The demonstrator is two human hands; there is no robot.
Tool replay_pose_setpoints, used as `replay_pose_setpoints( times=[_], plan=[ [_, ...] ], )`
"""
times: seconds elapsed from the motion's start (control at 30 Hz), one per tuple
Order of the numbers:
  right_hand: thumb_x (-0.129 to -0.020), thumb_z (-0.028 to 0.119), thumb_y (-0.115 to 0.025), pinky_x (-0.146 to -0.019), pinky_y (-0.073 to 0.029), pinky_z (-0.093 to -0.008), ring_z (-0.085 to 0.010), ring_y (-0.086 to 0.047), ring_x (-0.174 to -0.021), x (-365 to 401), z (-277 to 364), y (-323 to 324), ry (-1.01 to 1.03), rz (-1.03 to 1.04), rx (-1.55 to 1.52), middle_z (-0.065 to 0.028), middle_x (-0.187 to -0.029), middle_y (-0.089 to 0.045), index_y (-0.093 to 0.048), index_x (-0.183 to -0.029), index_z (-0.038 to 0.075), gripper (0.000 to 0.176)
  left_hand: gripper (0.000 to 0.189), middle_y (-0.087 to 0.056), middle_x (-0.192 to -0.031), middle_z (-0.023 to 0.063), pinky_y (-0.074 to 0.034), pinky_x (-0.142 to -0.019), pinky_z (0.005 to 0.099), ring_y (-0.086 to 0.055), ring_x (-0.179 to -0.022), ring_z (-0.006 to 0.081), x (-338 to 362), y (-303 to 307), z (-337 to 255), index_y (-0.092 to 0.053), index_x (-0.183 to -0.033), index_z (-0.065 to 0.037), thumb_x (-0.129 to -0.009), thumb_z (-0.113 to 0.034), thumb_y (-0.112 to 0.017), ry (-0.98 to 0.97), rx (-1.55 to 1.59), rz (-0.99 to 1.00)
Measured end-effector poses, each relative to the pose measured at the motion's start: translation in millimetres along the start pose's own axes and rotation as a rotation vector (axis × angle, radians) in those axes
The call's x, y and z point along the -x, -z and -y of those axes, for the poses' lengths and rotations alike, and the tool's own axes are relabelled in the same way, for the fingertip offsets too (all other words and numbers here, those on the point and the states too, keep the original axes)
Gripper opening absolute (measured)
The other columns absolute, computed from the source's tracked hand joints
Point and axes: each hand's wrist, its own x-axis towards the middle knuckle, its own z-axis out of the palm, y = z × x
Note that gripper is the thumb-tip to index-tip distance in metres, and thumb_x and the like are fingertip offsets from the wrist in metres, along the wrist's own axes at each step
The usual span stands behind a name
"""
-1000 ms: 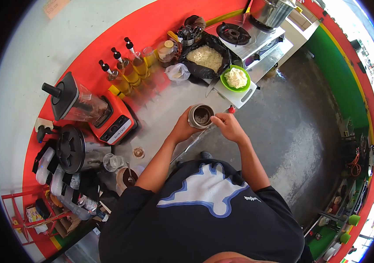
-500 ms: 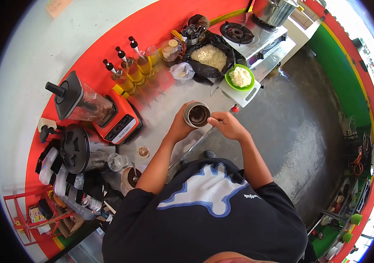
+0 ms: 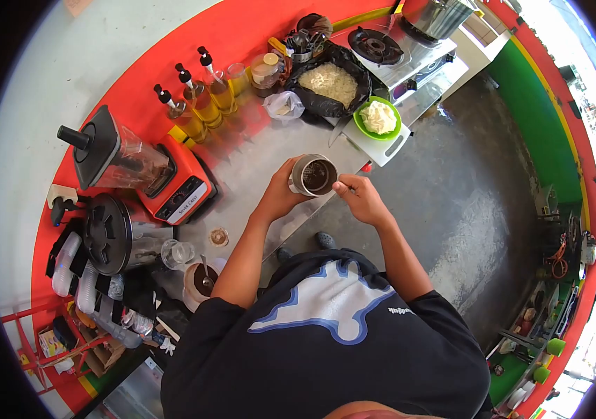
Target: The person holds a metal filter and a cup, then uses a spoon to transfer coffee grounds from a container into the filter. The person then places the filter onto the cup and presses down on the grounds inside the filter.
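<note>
A metal mug (image 3: pixel 303 183) with dark brown contents is held in front of my chest, above the counter's front edge. My left hand (image 3: pixel 281 194) is wrapped round its left side. My right hand (image 3: pixel 363 201) is closed at the mug's right side, thumb near the rim; the handle, if there is one, is hidden by the fingers. Further back, a green bowl (image 3: pixel 396 128) of white creamy stuff stands on a white cutting board (image 3: pixel 386 151). By my left forearm is a tub of dark powder (image 3: pixel 196 283) with a spoon (image 3: pixel 205 267) in it.
A red blender (image 3: pixel 178 185) stands on the counter (image 3: pixel 252 178) at the left, beside another black-lidded jug (image 3: pixel 108 234). Pump bottles of yellow liquid (image 3: pixel 205 108) line the back. A black bag of pale grains (image 3: pixel 327 82) sits near the gas stove (image 3: pixel 374 47).
The mug looks slightly more tilted, and both hands remain on it. Counter items have shifted left and slightly up in view as the camera moved.
</note>
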Motion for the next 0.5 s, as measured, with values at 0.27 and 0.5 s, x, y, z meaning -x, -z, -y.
replay_pose_setpoints(
  times=[0.27,0.5],
  plan=[
    [-0.106,0.03,-0.064,-0.064,-0.042,-0.0379,-0.0183,-0.042,-0.068,7.2,-11.2,14.6,-0.05,0.071,0.007,-0.0134,-0.069,-0.046,-0.058,-0.086,-0.003,0.039,0.076,-0.065,-0.135,0.0077,-0.048,-0.111,0.0359,-0.062,-0.127,0.0212,-11.9,-10.6,-3.1,-0.057,-0.142,-0.007,-0.074,-0.009,-0.092,0.034,-0.006,0.083],
    [-0.109,0.037,-0.057,-0.065,-0.043,-0.0354,-0.0153,-0.043,-0.065,16.4,-25.0,23.1,-0.159,-0.052,-0.065,-0.0057,-0.065,-0.051,-0.059,-0.081,-0.003,0.049,0.082,-0.066,-0.136,0.0051,-0.049,-0.11,0.0353,-0.063,-0.125,0.0197,-29.4,-20.3,10.5,-0.056,-0.144,-0.009,-0.072,-0.009,-0.094,0.104,0.071,0.277]
  ],
)
